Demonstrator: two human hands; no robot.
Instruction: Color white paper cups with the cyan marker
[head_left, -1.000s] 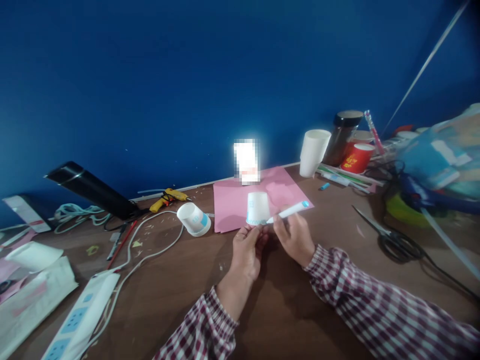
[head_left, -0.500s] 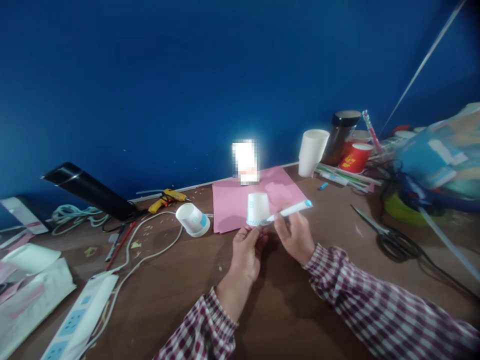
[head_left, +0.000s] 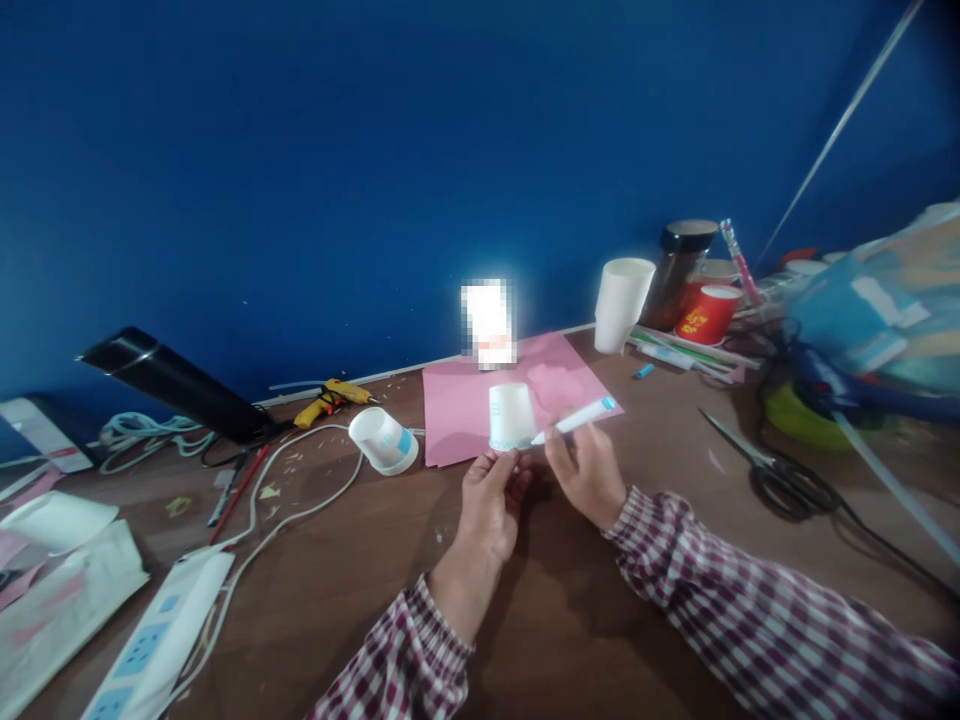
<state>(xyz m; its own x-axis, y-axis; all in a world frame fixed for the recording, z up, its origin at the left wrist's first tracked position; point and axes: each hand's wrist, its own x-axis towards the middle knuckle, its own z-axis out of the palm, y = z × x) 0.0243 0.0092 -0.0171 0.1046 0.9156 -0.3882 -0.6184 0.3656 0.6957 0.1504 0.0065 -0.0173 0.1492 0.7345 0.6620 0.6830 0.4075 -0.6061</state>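
A white paper cup (head_left: 511,412), upside down with blue zigzag marks along its lower rim, is held at that rim by my left hand (head_left: 491,500). My right hand (head_left: 587,468) grips a white marker (head_left: 579,418) with a blue end; its tip points at the right side of the cup's rim. Whether the tip touches is too small to tell. Behind the cup lie pink paper sheets (head_left: 454,410). Another upside-down paper cup (head_left: 384,440) with a blue patch stands left of my left hand. A small blue cap (head_left: 643,371) lies to the right of the sheets.
Black-handled scissors (head_left: 787,480) lie at right. Stacked white cups (head_left: 622,305), a dark jar (head_left: 679,270) and a red cup (head_left: 707,315) stand at the back right. A yellow glue gun (head_left: 330,400), a white cable (head_left: 259,500) and a power strip (head_left: 161,630) are on the left.
Both hands keep their grips on the cup and marker. The whole view has shifted slightly; the cup appears turned or tilted a little.
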